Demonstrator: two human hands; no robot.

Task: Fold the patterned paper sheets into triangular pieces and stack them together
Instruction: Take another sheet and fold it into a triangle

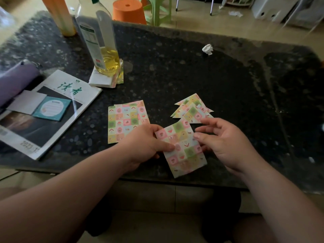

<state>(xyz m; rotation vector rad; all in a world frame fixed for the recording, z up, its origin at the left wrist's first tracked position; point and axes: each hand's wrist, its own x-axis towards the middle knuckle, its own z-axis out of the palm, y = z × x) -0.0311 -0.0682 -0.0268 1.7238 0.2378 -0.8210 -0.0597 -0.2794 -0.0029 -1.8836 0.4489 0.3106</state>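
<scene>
1. Head view, progress: several folded triangular pieces point(192, 109) already lie overlapped on the tabletop point(175, 67), just beyond my right hand point(222, 142). A pile of flat patterned sheets point(126, 121) waits just beyond my left hand point(149, 142). I judge the job partly done, with more folding left.
2. Head view, piece in work: the current sheet point(184, 151) sits between both hands near the front edge of the tabletop. It is still a rectangle, so I take its triangle folds as not yet made.
3. Head view, hands: the left hand pinches the sheet's left edge, thumb on top. The right hand is relaxed and wide, with its thumb tip touching the right edge and nothing gripped.
4. Head view, direction: the sheet's long axis runs away from me, its far end leaning left. The finished triangles point their tips away from me.
</scene>
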